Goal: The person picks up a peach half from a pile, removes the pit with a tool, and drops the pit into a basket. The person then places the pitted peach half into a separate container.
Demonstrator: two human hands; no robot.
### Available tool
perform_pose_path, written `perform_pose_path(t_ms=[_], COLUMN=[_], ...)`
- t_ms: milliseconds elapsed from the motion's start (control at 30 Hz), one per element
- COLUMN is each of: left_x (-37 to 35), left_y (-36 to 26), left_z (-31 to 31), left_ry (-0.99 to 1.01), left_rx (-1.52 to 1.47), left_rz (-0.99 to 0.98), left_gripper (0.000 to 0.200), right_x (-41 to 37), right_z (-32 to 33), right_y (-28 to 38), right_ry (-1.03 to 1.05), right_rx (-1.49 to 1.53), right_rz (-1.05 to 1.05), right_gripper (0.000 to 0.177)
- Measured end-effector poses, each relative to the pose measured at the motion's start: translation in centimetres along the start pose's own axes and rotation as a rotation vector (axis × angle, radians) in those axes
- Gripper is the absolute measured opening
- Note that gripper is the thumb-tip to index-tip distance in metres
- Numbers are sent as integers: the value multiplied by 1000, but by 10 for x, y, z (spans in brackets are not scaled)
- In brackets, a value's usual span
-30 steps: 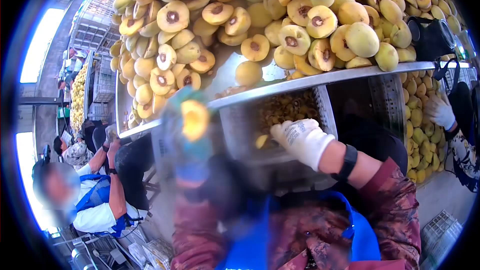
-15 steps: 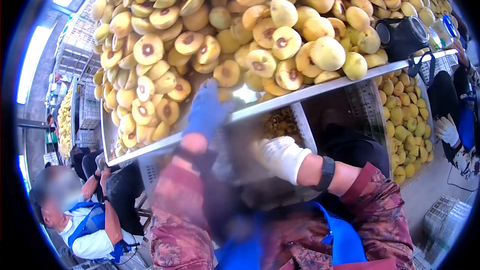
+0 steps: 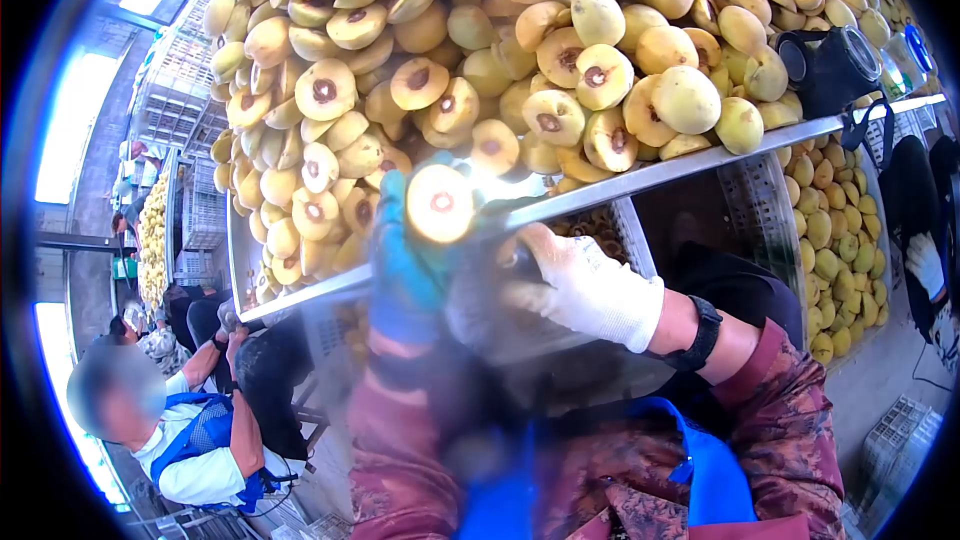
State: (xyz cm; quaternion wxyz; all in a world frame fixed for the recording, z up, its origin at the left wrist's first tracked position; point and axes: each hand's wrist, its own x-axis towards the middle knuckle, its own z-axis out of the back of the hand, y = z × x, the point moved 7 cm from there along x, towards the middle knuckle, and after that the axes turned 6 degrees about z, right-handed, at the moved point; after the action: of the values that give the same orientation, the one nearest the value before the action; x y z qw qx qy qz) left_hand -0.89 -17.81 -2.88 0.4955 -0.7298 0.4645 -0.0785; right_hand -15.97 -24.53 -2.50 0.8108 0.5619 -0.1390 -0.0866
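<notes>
My left hand, in a blue glove and smeared by motion, grips a halved peach above the tray's front edge. The half's cut face shows brightly lit, with a reddish-brown centre. To the right, my right hand wears a white knitted glove and a black wrist strap. Its fingers are curled together around something dark that is too blurred to name. Beyond both hands a heap of yellow peach halves and whole-looking peaches fills a metal-edged tray.
A black respirator mask lies on the tray's right side, beside a clear jar. Crates of peaches stand below at right. A seated co-worker is at left; another person's white-gloved hand shows at far right.
My left hand has drawn back from the heap and now has a peach half in it. My right hand has come closer to it. The view has shifted slightly.
</notes>
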Motion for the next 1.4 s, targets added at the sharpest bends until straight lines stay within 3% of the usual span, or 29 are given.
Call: perform_pose_path(t_ms=[100,167,333,433,500,567,667,800,833,867,967,1000,1100,1133,1233,1267,1333,1400], left_x=[-21,-29,-33,-33,-33,-37,-34,-36,-39,-44,-47,-48,-46,-44,-41,-41,-40,-40], left_y=[12,16,18,23,29,30,32,35,32,27,23,23,18,20,26,29,28,26], left_z=[-22,-27,-22,-23,-23,-24,-9,-2,-2,-2,-11,-15,-18,-18,-20,-21,-24,-25], left_ry=[-42,128,6,14,34,50,-6,-83,-97,-109,-109,-90,-119,-73,3,19,93,144], left_rx=[-97,14,434,407,250,237,329,334,497,661,756,663,915,756,446,371,319,329], left_rz=[56,-28,-304,-321,-222,-288,-340,-354,-402,-450,-473,-439,-541,-456,-262,-208,-234,-242], left_gripper=[54,55,52,50,51,51,55,57,56,56,58,59,61,61,60,59,49,45], right_x=[2,3,2,2,2,0,0,-3,-3,-3,-2,-7,-12,-14,-10,-13,-15,-17], right_z=[-2,-6,-11,-13,-16,-20,-26,-38,-42,-44,-41,-43,-56,-54,-44,-47,-48,-47], right_y=[-1,-4,-6,-9,-9,-8,-12,-17,-19,-20,-8,-5,-7,-6,-5,-6,-6,-10], right_ry=[-51,-76,-174,-154,-142,-143,-178,-119,-79,-55,-16,169,247,255,105,150,187,124], right_rx=[-29,-61,-135,-116,-106,-110,-85,-72,-63,-8,240,513,803,842,488,554,590,438], right_rz=[2,18,86,33,14,27,135,86,72,43,-81,-338,-426,-442,-251,-286,-306,-226], right_gripper=[40,39,35,32,31,31,35,34,33,34,36,41,44,42,39,39,40,40])
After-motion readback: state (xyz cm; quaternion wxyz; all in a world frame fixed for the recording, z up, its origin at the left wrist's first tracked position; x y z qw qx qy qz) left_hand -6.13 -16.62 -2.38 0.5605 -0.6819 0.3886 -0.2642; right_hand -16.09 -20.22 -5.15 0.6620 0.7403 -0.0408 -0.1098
